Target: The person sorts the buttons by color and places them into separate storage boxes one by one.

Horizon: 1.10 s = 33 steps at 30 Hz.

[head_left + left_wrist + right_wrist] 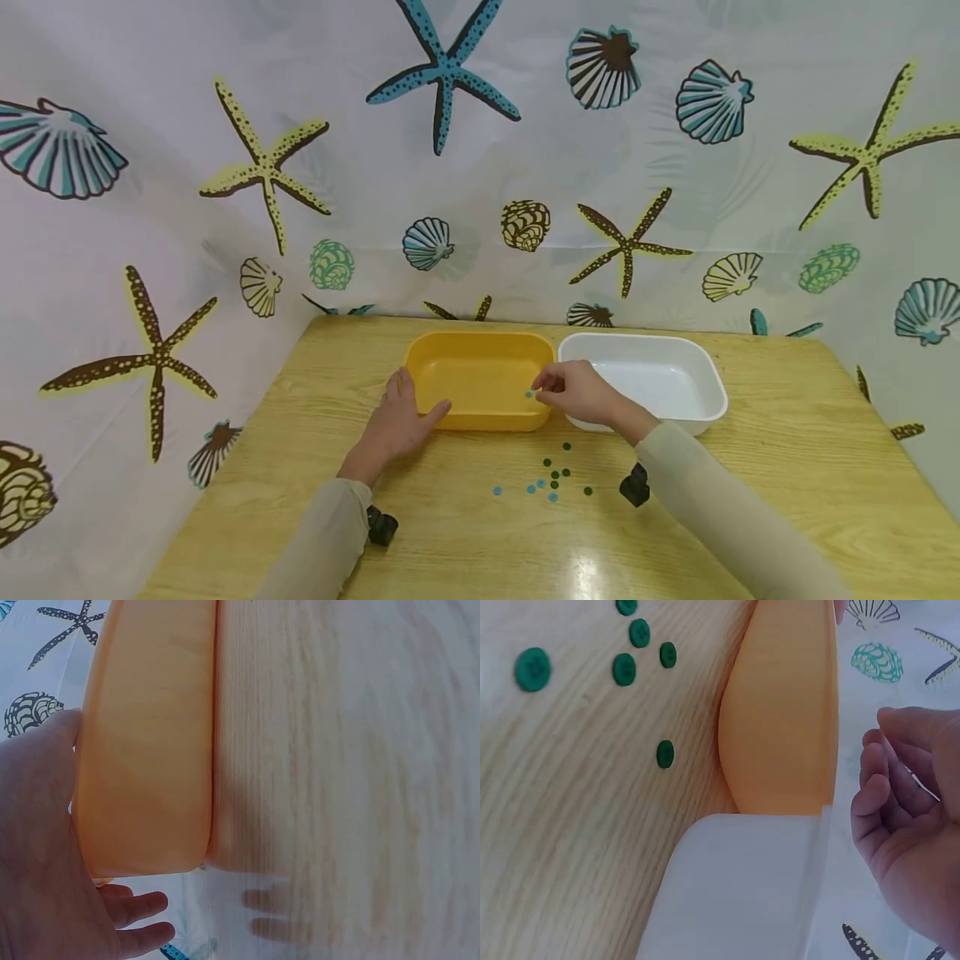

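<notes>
My right hand hovers over the right end of a yellow plastic bin, thumb and fingertips together on a small blue button. The button is hidden in the right wrist view, where the right hand shows its thumb and index tip meeting beside the bins. At the yellow bin's front left corner my left hand rests with its thumb along the front rim. Its other fingers lie straight past the left end, as the left wrist view shows beside the bin's orange-looking wall.
A white bin stands against the yellow one on the right. In front of both lie several green buttons and several blue buttons on the wooden table. A patterned cloth hangs behind.
</notes>
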Available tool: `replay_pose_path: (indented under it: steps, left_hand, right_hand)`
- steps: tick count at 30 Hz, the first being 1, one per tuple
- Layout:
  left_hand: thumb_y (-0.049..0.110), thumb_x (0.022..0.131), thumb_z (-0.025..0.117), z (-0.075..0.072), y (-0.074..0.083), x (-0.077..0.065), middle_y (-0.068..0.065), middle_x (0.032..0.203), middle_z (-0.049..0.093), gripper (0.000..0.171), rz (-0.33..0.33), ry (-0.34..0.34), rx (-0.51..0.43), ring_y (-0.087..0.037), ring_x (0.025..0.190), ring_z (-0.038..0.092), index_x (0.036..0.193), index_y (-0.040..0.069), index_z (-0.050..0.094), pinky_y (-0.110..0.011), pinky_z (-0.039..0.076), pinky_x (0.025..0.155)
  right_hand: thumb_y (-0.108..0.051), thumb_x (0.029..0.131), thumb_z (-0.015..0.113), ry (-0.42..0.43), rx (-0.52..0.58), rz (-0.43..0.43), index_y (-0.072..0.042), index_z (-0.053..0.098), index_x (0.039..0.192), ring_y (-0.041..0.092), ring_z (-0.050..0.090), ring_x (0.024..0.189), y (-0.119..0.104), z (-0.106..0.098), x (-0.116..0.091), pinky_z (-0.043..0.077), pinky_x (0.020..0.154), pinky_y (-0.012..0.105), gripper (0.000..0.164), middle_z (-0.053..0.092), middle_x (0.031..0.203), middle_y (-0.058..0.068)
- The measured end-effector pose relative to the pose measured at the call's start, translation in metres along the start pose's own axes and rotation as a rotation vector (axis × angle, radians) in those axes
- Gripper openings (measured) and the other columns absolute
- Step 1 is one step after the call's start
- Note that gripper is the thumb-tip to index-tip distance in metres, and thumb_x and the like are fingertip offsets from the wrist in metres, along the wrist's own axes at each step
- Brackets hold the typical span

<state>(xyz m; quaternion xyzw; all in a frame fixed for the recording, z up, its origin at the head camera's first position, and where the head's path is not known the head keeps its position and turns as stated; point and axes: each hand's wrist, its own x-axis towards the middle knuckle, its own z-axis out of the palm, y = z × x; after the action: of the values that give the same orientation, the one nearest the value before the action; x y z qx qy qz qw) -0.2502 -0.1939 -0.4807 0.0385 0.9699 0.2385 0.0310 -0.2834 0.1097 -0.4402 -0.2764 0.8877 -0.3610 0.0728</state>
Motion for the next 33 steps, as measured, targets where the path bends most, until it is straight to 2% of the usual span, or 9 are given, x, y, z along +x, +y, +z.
replay_pose_path:
  steps: [9, 15, 18, 24, 33]
  left_hand:
    - [0.072, 0.087, 0.036, 0.001, -0.001, 0.0, -0.031, 0.15, 0.004, 0.108, 0.012, -0.001, -0.005, -0.049, 0.128, 0.032, 0.147, -0.01, -0.003, -0.055, 0.034, 0.099]
    - [0.073, 0.087, 0.036, 0.0, 0.0, -0.001, -0.031, 0.15, 0.004, 0.109, 0.015, 0.0, -0.01, -0.05, 0.128, 0.031, 0.146, -0.01, -0.003, -0.055, 0.034, 0.099]
    - [0.073, 0.086, 0.036, 0.0, -0.001, -0.001, -0.032, 0.15, 0.003, 0.11, 0.012, -0.003, -0.013, -0.05, 0.128, 0.031, 0.146, -0.01, -0.004, -0.055, 0.034, 0.1]
    - [0.075, 0.086, 0.034, 0.0, -0.002, 0.001, -0.032, 0.15, 0.001, 0.112, 0.006, -0.01, -0.007, -0.051, 0.129, 0.03, 0.146, -0.01, -0.005, -0.055, 0.033, 0.1]
    - [0.076, 0.085, 0.033, 0.001, -0.002, 0.002, -0.032, 0.15, 0.002, 0.113, 0.009, -0.011, -0.002, -0.051, 0.127, 0.032, 0.146, -0.01, -0.006, -0.055, 0.034, 0.099]
  right_hand:
    - [-0.011, 0.089, 0.066, -0.101, -0.072, -0.147, -0.006, 0.069, 0.09, 0.006, 0.052, 0.064, -0.002, -0.001, -0.035, 0.047, 0.062, 0.024, 0.006, 0.06, 0.072, -0.01]
    - [-0.014, 0.088, 0.067, -0.189, -0.127, -0.172, -0.011, 0.07, 0.089, 0.004, 0.05, 0.063, 0.004, 0.006, -0.053, 0.046, 0.06, 0.024, 0.004, 0.056, 0.07, -0.013]
    - [-0.013, 0.086, 0.067, -0.228, -0.166, -0.188, -0.012, 0.071, 0.091, 0.002, 0.049, 0.063, 0.009, 0.012, -0.059, 0.044, 0.06, 0.022, 0.006, 0.054, 0.07, -0.014]
    - [-0.007, 0.081, 0.07, -0.249, -0.21, -0.29, -0.007, 0.073, 0.094, 0.0, 0.045, 0.061, 0.015, 0.025, -0.067, 0.041, 0.057, 0.018, 0.013, 0.054, 0.069, -0.011]
    - [-0.01, 0.08, 0.072, -0.269, -0.223, -0.291, -0.01, 0.074, 0.094, 0.001, 0.044, 0.065, 0.02, 0.035, -0.071, 0.04, 0.061, 0.018, 0.014, 0.055, 0.074, -0.009]
